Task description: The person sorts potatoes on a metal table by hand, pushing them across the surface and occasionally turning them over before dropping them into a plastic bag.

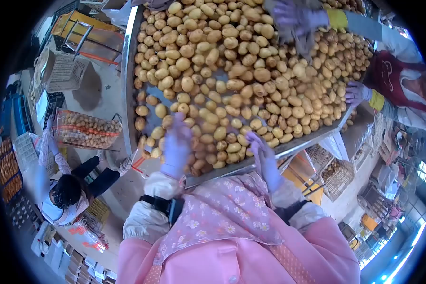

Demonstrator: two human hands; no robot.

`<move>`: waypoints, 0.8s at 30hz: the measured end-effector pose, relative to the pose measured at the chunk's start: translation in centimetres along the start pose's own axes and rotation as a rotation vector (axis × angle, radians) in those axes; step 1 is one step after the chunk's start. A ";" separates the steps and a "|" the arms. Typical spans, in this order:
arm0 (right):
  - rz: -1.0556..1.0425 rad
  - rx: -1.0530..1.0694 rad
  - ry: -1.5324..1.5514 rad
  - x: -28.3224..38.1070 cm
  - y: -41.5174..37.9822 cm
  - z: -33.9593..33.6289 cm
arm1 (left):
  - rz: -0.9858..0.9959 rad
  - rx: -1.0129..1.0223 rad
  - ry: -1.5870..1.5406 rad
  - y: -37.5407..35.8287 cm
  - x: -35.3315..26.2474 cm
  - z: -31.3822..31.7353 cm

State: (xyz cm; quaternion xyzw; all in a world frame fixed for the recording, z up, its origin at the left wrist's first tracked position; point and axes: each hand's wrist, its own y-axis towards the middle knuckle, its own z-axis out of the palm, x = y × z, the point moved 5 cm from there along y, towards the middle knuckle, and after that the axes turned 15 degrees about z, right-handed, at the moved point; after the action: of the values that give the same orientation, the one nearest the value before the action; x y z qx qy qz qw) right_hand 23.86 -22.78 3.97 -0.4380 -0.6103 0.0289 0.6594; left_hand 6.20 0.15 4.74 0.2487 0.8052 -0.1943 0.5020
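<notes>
A large metal-edged table (288,155) is heaped with potatoes (232,45). My left hand (177,144), in a purple glove, is over the potatoes near the table's front edge, its fingers stretched and blurred. My right hand (264,156), gloved the same way, is at the front edge with its fingers apart and holds nothing visible. Several potatoes lie between my two hands, some smeared by motion. Patches of bare table surface show beyond my left hand.
A co-worker (402,78) at the right has purple-gloved hands, one on a grey cloth (298,38), the other at the table's edge. Another person (66,194) at the left is beside a net bag of potatoes (87,130). Crates (66,71) stand on the floor.
</notes>
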 end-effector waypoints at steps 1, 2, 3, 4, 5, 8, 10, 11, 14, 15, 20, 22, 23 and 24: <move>0.330 0.115 0.639 0.4 -0.5 2.1 | 0.084 0.485 0.167 -1.7 -1.4 3.2; 0.453 0.149 0.775 2.6 -1.8 4.1 | 0.532 0.517 0.112 -3.1 -5.2 5.1; 0.447 0.146 0.772 -1.1 -2.0 3.4 | 0.725 0.722 0.296 -3.9 -6.2 6.4; 0.376 0.138 0.851 -7.1 -1.2 1.6 | 0.760 0.739 0.359 -4.4 -4.9 6.1; 0.300 0.129 0.929 -10.6 -1.3 -1.0 | 0.799 0.755 0.424 -4.7 -2.6 5.1; 0.159 -0.483 -0.259 -11.4 -8.8 -12.9 | 0.831 0.801 0.672 -5.2 0.8 0.4; 0.147 -0.621 -0.389 -10.6 -10.9 -15.5 | 0.727 0.690 0.603 -5.6 3.0 -1.9; 0.030 -0.740 -0.697 -7.1 -11.4 -15.3 | 0.617 0.578 0.540 -5.3 3.8 -2.6; -0.101 -0.371 -0.163 -7.7 -4.6 -10.4 | 0.629 0.536 0.525 -4.2 0.9 0.1; -0.255 -0.318 -0.124 -3.3 -2.7 -5.5 | 0.639 0.540 0.524 -3.8 -0.5 2.0; -0.444 -0.339 -1.113 4.0 6.5 6.7 | 0.975 0.838 0.408 -5.0 -1.1 6.1; -0.425 -0.291 -1.180 3.3 7.9 6.7 | 0.853 0.779 0.453 -4.6 1.0 3.1; -0.416 -0.281 -1.179 2.9 7.5 5.8 | 0.728 0.732 0.480 -5.0 2.1 1.1; -0.449 -0.233 -0.852 3.2 6.9 3.9 | 0.717 0.734 0.476 -5.6 2.6 -0.8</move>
State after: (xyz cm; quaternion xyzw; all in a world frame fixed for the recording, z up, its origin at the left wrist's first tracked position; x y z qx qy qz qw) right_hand 24.86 -14.55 1.68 -0.3158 -0.9041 -0.0057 0.2879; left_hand 1.31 -3.40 3.02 0.7018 0.6411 -0.2175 0.2219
